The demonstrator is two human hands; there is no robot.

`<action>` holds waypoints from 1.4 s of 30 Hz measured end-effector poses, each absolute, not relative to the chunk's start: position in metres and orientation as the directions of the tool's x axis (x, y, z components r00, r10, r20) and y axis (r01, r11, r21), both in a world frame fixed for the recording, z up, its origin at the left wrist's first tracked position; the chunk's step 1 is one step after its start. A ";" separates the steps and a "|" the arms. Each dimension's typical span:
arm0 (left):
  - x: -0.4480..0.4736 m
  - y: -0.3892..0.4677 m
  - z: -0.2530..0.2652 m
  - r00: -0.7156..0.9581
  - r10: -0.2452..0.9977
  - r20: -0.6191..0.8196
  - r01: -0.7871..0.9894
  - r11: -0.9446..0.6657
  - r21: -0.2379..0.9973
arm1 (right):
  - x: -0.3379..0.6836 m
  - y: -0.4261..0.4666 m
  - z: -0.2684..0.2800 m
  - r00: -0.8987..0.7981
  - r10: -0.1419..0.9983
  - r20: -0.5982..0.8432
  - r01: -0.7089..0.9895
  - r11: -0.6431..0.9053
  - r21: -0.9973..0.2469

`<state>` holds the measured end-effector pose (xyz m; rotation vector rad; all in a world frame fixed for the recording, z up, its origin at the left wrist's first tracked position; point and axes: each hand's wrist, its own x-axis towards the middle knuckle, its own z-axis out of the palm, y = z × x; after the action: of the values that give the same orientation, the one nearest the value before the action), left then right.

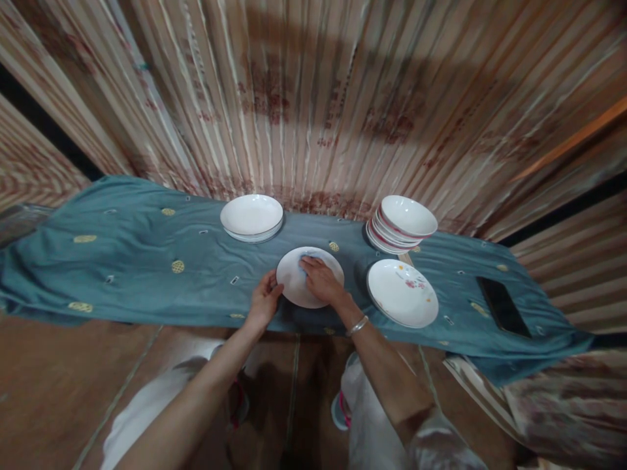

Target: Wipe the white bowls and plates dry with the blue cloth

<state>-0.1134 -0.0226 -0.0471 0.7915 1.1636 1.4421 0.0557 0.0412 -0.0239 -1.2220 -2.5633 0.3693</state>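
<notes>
A white plate [294, 287] with a thin dark rim lies in front of me, close to the table's near edge. My left hand [266, 297] grips its left rim, thumb on top. Over the plate's inner face, my right hand [321, 279] presses a pale blue cloth [302, 262], mostly hidden beneath the fingers. A silver bangle circles my right wrist. To the right of the plate sits a stack of white plates [392, 294] with a floral print, and behind these a stack of white bowls [409, 215] with red bands. Another stack of white plates [251, 214] stands at the back left.
A teal cloth [137, 261] with yellow pineapple prints covers the long narrow table. Toward its right end lies a black phone [502, 305]. Pleated patterned curtains [304, 111] hang right behind the table, and dark poles slant at both sides.
</notes>
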 end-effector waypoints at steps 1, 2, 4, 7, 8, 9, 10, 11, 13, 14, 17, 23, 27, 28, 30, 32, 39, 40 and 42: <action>-0.113 -0.023 -0.046 -0.212 0.970 -0.120 -0.319 0.047 0.947 | 0.054 0.040 -0.023 -0.613 0.778 0.138 0.704 0.617 -0.351; -0.113 -0.023 -0.045 -0.215 0.969 -0.121 -0.316 0.049 0.948 | 0.052 0.039 -0.022 -0.621 0.771 0.139 0.694 0.624 -0.359; -0.113 -0.023 -0.044 -0.220 0.967 -0.125 -0.313 0.052 0.948 | 0.049 0.038 -0.022 -0.638 0.757 0.142 0.671 0.637 -0.380; -0.113 -0.023 -0.043 -0.217 0.968 -0.129 -0.312 0.056 0.949 | 0.045 0.036 -0.024 -0.656 0.738 0.158 0.634 0.652 -0.416; -0.113 -0.022 -0.044 -0.215 0.968 -0.128 -0.310 0.057 0.949 | 0.044 0.036 -0.025 -0.663 0.731 0.163 0.619 0.657 -0.431; -0.113 -0.022 -0.045 -0.212 0.969 -0.127 -0.309 0.057 0.949 | 0.043 0.034 -0.027 -0.671 0.722 0.169 0.601 0.663 -0.446; -0.113 -0.022 -0.046 -0.209 0.970 -0.124 -0.308 0.055 0.950 | 0.043 0.033 -0.028 -0.678 0.713 0.179 0.582 0.670 -0.461; -0.113 -0.021 -0.047 -0.209 0.970 -0.121 -0.309 0.052 0.950 | 0.044 0.031 -0.029 -0.687 0.702 0.189 0.561 0.677 -0.476; -0.113 -0.020 -0.050 -0.211 0.971 -0.113 -0.311 0.042 0.949 | 0.046 0.026 -0.030 -0.703 0.680 0.210 0.517 0.691 -0.506; -0.114 -0.020 -0.051 -0.211 0.971 -0.110 -0.312 0.039 0.949 | 0.047 0.023 -0.030 -0.710 0.671 0.216 0.497 0.694 -0.521; -0.114 -0.020 -0.052 -0.203 0.974 -0.104 -0.308 0.038 0.951 | 0.053 0.013 -0.024 -0.721 0.664 0.197 0.468 0.677 -0.568; -0.115 -0.021 -0.048 -0.222 0.969 -0.107 -0.293 0.039 0.955 | 0.069 0.001 -0.006 -0.709 0.701 0.075 0.518 0.589 -0.620; -0.112 -0.020 -0.047 -0.232 0.968 -0.096 -0.289 0.026 0.957 | 0.082 -0.003 0.001 -0.679 0.734 -0.012 0.567 0.514 -0.643; -0.112 -0.020 -0.047 -0.225 0.970 -0.092 -0.287 0.024 0.958 | 0.085 -0.003 0.002 -0.671 0.741 -0.032 0.574 0.492 -0.655; -0.110 -0.019 -0.047 -0.210 0.974 -0.088 -0.284 0.025 0.958 | 0.093 -0.004 0.005 -0.657 0.751 -0.059 0.573 0.446 -0.688; -0.110 -0.018 -0.047 -0.206 0.975 -0.089 -0.284 0.027 0.958 | 0.102 -0.004 0.009 -0.633 0.771 -0.071 0.565 0.397 -0.724; -0.110 -0.013 -0.052 -0.231 0.970 -0.081 -0.268 0.017 0.963 | 0.143 -0.017 0.028 -0.565 0.799 -0.208 0.642 0.266 -0.719; -0.110 -0.012 -0.053 -0.237 0.968 -0.079 -0.267 0.013 0.964 | 0.148 -0.020 0.029 -0.567 0.783 -0.257 0.669 0.255 -0.698; -0.109 -0.012 -0.053 -0.244 0.967 -0.075 -0.260 0.009 0.966 | 0.153 -0.026 0.027 -0.544 0.771 -0.332 0.716 0.220 -0.663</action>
<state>-0.1094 -0.0116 -0.0533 0.8520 1.2102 1.4710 0.1534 -0.0263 0.0275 -1.4646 -2.3999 1.2424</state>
